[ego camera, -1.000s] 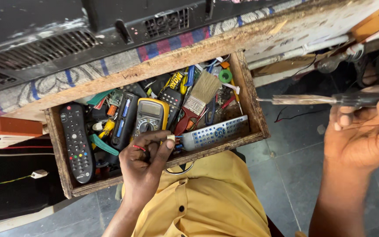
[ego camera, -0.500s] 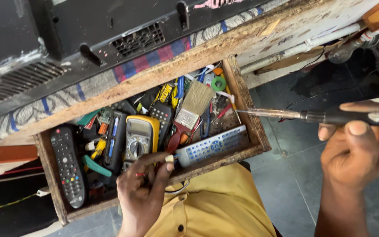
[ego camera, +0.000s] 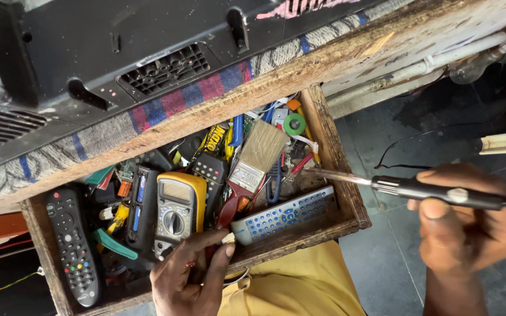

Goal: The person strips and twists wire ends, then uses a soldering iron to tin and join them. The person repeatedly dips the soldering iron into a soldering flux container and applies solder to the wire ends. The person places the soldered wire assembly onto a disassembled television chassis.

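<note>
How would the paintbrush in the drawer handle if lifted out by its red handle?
The paintbrush probably feels light and stiff in the handle, with soft bristles that flex. It lies on cluttered tools beside the yellow multimeter, so it may snag. Flat-sided, it is unlikely to roll.

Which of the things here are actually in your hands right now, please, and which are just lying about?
In use:
- soldering iron, held in right hand
- drawer, left hand reaching in

Lying about:
- yellow multimeter
- paintbrush
- black remote
- grey remote

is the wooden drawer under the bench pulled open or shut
Open: the wooden drawer juts out from under the bench, so its yellow multimeter, paintbrush and black remote show.
</note>
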